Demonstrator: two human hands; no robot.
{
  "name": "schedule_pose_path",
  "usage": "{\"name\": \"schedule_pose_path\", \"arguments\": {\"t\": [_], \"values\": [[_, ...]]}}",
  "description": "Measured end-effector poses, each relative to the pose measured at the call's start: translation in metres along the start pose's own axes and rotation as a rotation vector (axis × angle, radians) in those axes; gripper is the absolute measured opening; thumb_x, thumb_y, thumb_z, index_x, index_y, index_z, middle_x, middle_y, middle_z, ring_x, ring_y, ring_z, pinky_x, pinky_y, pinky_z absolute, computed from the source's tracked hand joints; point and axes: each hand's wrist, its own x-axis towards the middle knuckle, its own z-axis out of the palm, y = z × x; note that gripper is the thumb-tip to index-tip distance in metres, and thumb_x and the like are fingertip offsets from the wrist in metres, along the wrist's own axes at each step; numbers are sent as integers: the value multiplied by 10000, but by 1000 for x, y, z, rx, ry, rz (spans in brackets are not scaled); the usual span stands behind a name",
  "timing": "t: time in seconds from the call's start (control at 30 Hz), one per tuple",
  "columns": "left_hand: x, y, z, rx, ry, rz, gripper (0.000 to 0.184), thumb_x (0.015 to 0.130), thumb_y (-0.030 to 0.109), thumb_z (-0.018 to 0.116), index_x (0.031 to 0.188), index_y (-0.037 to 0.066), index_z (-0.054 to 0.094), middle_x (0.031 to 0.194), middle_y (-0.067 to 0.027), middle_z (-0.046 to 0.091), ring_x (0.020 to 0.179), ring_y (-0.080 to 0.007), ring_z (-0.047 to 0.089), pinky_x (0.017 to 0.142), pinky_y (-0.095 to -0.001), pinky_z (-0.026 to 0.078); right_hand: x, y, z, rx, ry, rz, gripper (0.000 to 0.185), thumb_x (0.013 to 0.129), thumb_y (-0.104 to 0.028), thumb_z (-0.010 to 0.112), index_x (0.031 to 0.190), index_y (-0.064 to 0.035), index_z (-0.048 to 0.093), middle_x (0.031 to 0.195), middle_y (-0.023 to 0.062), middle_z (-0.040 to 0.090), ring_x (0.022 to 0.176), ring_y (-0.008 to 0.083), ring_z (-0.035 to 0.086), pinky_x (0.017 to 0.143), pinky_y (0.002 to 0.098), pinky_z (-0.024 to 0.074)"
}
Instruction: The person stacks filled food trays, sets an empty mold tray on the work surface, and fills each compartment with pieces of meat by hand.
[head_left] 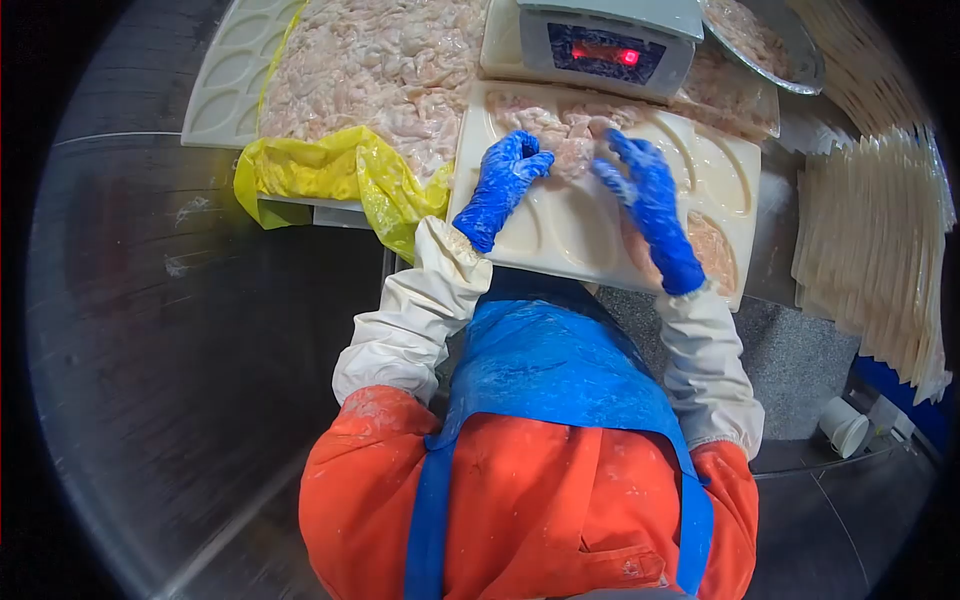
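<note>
A white tray with oval hollows [585,228] lies in front of me. Pale pink raw meat pieces [573,152] are spread over its upper hollows. My left hand [505,178], in a blue glove, is at the left of this meat with fingers curled into a pinch; whatever may be between the fingertips is hidden. On the meat's right side my right hand [648,190], also gloved in blue, has its fingers apart and holds nothing I can see. More meat [708,250] fills a hollow at the tray's lower right, partly behind my right wrist.
A large heap of raw meat [380,75] lies on a yellow plastic sheet [330,170] to the left. A scale with a red display [605,55] stands behind the tray. Stacked thin trays [870,240] stand right, below a metal bowl of meat [815,70].
</note>
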Motion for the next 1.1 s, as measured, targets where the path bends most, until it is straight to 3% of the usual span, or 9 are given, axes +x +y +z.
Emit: {"name": "schedule_pose_path", "arguments": {"t": [0.17, 0.27, 0.37, 0.43, 0.53, 0.7, 0.87, 1.0, 1.1], "values": [[-1, 0, -1, 149, -8, 140, 191, 828, 155, 733, 885, 20, 609, 755, -62, 598, 695, -152, 544, 678, -329, 481, 12, 5, 47, -33, -66, -79, 236, 772, -238, 750, 864, -50, 640, 853, 177, 614, 839, 379, 581, 719, 461, 457], [-5, 1, -4, 216, -5, 202, 191, 839, 158, 726, 903, 21, 610, 769, -73, 597, 709, -161, 545, 690, -332, 478, -1, 6, 46, 113, -123, 72, 249, 743, -154, 734, 976, -85, 676, 926, 155, 640, 859, 397, 595, 734, 450, 486], [-12, 0, -9, 257, -59, 176, 157, 842, 125, 704, 936, 25, 629, 841, -95, 634, 791, -188, 591, 757, -338, 490, -8, -15, 13, -44, 27, -128, 239, 767, -107, 709, 1006, -119, 695, 880, 106, 653, 799, 351, 617, 701, 418, 497], [-20, -14, -20, 511, 186, 625, 153, 843, 82, 673, 986, 34, 652, 952, -119, 666, 914, -242, 620, 851, -360, 487, -20, -17, -8, -208, -54, -352, 254, 788, -120, 704, 1041, -135, 706, 949, 79, 676, 879, 313, 634, 739, 395, 520], [-42, 5, -21, 551, 245, 582, 200, 839, 47, 653, 1038, 45, 668, 1037, -131, 675, 994, -297, 620, 924, -388, 465, -47, -13, -24, -221, -336, -472, 323, 782, -137, 715, 1104, -136, 704, 1154, 99, 661, 982, 314, 626, 825, 413, 518], [-57, 23, 25, 769, -111, 604, 153, 824, 195, 681, 951, 118, 717, 1015, -67, 692, 951, -289, 622, 820, -411, 463, -60, -36, -32, -136, -210, -273, 325, 803, -134, 697, 1126, -101, 688, 1111, 100, 669, 995, 314, 617, 857, 418, 494], [-48, -5, 18, 1050, 21, 567, 165, 825, 220, 674, 958, 130, 709, 966, -64, 686, 917, -293, 595, 804, -441, 452, -81, -22, -7, -134, -467, -255, 237, 804, -157, 676, 1036, -105, 674, 1029, 93, 648, 912, 309, 605, 798, 435, 489], [-67, -7, 20, 863, 34, 595, 198, 807, 206, 698, 983, 115, 703, 970, -81, 683, 915, -313, 601, 800, -454, 457, -84, -21, -12, -22, -352, -383, 273, 776, -146, 683, 1046, -103, 686, 1127, 99, 647, 1030, 304, 614, 875, 432, 493], [-78, -5, 29, 822, 20, 543, 226, 781, 182, 725, 993, 108, 696, 926, -93, 671, 889, -323, 603, 781, -459, 466, -41, -28, -16, -323, -253, -448, 327, 819, -125, 667, 1135, -41, 659, 1253, 170, 607, 1132, 351, 584, 972, 416, 471]]}}
